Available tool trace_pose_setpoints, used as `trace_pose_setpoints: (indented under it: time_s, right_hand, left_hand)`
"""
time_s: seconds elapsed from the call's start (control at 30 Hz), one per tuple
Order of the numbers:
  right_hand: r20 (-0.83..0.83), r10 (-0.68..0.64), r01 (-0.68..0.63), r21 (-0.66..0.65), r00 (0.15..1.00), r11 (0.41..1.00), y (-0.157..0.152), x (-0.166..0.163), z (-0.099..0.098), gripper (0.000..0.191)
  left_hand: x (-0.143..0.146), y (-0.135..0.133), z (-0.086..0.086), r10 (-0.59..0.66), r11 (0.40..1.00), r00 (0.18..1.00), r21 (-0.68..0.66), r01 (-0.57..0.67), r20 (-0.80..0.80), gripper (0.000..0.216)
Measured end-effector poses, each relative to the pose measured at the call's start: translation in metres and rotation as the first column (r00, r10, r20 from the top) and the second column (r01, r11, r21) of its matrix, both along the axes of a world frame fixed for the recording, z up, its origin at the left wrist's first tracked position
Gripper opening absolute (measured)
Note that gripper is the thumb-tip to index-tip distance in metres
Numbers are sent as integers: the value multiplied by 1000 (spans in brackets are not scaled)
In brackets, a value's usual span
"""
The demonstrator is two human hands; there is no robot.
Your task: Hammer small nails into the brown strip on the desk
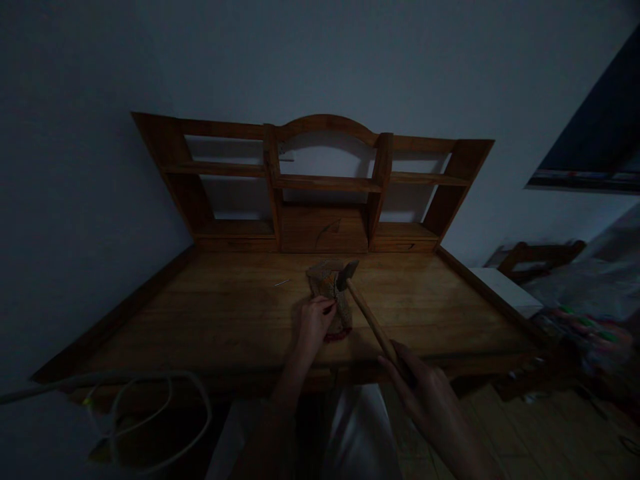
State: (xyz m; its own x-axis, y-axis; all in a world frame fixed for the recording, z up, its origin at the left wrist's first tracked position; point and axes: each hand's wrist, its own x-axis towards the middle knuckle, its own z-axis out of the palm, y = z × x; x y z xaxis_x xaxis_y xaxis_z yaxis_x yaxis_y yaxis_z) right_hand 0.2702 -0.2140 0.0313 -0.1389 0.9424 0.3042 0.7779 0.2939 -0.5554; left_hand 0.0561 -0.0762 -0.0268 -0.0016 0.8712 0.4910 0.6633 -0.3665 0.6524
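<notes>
My right hand (417,380) is wrapped round the wooden handle of a hammer (373,319). The hammer's dark metal head is raised over a brownish, coarse-looking cloth piece (343,313) with a dark red edge, possibly a knitted glove; its kind is hard to tell in the dim light. My left hand (316,321) rests at the left side of this cloth piece, its thumb and fingertips pinched together just below the hammer head. What the pinch holds, if anything, is too small and dark to make out.
A thin, light-coloured, nail-like piece (281,283) lies on the wooden desk (225,313), left of the cloth. Behind rises a wooden shelf unit (327,181). A pale cable (205,400) loops at the front left. A chair (545,252) and plastic-covered items (585,293) stand at the right.
</notes>
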Motion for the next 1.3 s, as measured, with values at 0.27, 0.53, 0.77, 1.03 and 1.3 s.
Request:
trace_pose_setpoints:
  time_s: [0.27,0.53,0.77,1.03,1.3]
  right_hand:
    - [50,28,-24,-77,998,997,2,-3,-14,44]
    - [7,1,-1,-1,1000,1000,0,-3,-4,42]
    - [75,26,-24,-28,997,999,0,-6,-6,39]
    - [81,13,-14,6,997,1000,1,-3,-7,40]
    - [36,24,-21,-74,999,997,1,-4,-12,40]
  left_hand:
    - [0,-4,7,4,1000,1000,-22,-4,0,15]
    - [0,-3,4,-10,1000,999,-14,11,31,15]
    - [0,-2,4,-3,999,1000,-33,3,17,15]
    - [0,-5,8,7,999,1000,-49,-7,0,15]
    - [0,-4,4,8,1000,999,-26,-7,47,12]
